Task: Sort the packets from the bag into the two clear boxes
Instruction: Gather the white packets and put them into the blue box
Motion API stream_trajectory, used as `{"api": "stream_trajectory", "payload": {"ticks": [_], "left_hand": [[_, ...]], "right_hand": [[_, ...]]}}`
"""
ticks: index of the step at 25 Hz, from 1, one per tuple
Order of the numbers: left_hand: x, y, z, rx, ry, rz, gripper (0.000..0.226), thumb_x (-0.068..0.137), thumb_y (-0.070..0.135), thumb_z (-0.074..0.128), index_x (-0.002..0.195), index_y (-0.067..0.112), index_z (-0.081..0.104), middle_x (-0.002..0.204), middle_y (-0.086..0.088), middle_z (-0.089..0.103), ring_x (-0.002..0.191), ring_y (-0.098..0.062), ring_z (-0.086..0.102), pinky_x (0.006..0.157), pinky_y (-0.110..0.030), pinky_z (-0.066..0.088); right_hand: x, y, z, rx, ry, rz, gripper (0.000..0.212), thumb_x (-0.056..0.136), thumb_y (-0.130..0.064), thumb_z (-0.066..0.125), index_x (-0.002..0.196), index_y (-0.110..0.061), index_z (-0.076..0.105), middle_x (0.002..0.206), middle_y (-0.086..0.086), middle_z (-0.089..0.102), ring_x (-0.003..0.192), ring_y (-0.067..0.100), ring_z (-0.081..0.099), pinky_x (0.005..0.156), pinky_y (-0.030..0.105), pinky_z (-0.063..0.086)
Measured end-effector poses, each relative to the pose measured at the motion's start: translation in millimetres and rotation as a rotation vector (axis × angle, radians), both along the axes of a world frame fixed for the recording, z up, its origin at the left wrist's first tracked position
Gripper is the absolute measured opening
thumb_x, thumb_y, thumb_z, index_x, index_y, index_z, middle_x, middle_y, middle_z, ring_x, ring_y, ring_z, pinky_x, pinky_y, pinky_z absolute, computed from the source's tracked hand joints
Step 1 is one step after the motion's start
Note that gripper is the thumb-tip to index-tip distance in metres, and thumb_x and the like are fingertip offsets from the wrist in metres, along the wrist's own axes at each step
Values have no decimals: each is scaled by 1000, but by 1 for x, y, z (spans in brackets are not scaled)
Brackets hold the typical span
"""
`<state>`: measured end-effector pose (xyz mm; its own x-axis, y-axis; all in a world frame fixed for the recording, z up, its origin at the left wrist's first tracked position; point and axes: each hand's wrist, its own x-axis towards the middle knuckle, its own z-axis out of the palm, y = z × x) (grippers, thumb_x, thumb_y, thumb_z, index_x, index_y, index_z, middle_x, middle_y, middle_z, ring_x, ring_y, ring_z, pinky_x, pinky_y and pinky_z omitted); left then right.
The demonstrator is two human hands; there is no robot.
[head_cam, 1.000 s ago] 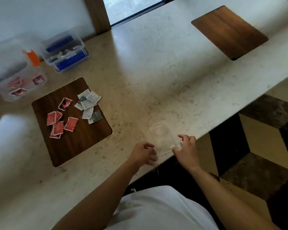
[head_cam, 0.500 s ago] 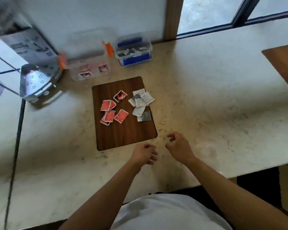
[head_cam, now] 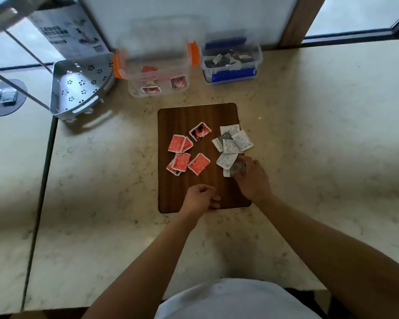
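Note:
A brown wooden board [head_cam: 194,116] carries two heaps of packets: several red packets [head_cam: 182,154] on its left and several white and grey packets [head_cam: 232,141] on its right. My right hand [head_cam: 251,180] lies over the board's right side, thumb and fingers pinching a grey packet [head_cam: 236,167] at the near end of the white heap. My left hand [head_cam: 200,199] rests at the board's near edge, fingers curled, holding nothing. Behind the board stand a clear box with orange latches [head_cam: 130,74] holding red packets and a clear box with blue latches [head_cam: 259,57] holding grey and white ones.
A grey perforated corner basket [head_cam: 78,88] and a printed carton [head_cam: 72,31] stand at the back left. Further left, two small packets [head_cam: 1,96] lie on a dark round disc. A wall and windows close off the back. The counter's near edge is at my body.
The view swung from the counter's near edge to the board. My right hand left the clear bag and reached forward onto the grey packet. My left hand moved to the board's near edge.

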<state>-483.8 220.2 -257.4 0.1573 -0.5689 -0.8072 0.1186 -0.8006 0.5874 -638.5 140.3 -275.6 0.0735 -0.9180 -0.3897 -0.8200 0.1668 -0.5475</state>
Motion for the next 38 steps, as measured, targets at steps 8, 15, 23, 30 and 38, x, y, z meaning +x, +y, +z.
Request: {"api": "stream_trajectory", "payload": {"ticks": [8,15,23,30,38], "left_hand": [[-6,-9,-23,11,38,-27,27,103,20,51,115,0,65,100,-17,75,82,-30,72,75,-42,61],[7,7,-38,16,333,330,26,94,17,67,116,3,68,109,-18,74,102,-32,72,86,-42,61],[18,-7,-30,36,417,414,23,95,9,62,117,3,61,100,-21,75,87,-33,75,76,-46,63],[19,-4,-30,28,468,467,30,100,25,53,118,2,61,93,-25,74,81,-39,74,76,-52,61],[18,-4,-31,17,424,445,31,102,30,49,109,4,64,96,-24,76,88,-40,74,83,-55,60]], "right_hand": [[-1,23,-6,157,74,-88,27,85,-31,74,101,-18,57,105,2,58,84,22,63,76,38,54],[23,56,11,474,-340,-241,28,97,-32,60,97,-6,70,76,5,73,53,10,66,51,25,51],[31,1,1,-52,108,75,41,92,-18,63,131,-26,55,129,6,51,98,22,61,84,34,55],[30,-20,-14,-98,266,274,44,93,-29,62,136,-21,55,139,8,53,110,28,63,86,40,57],[-2,21,-14,-221,40,263,10,90,-25,64,93,-16,67,107,1,58,95,16,55,73,27,51]]}}
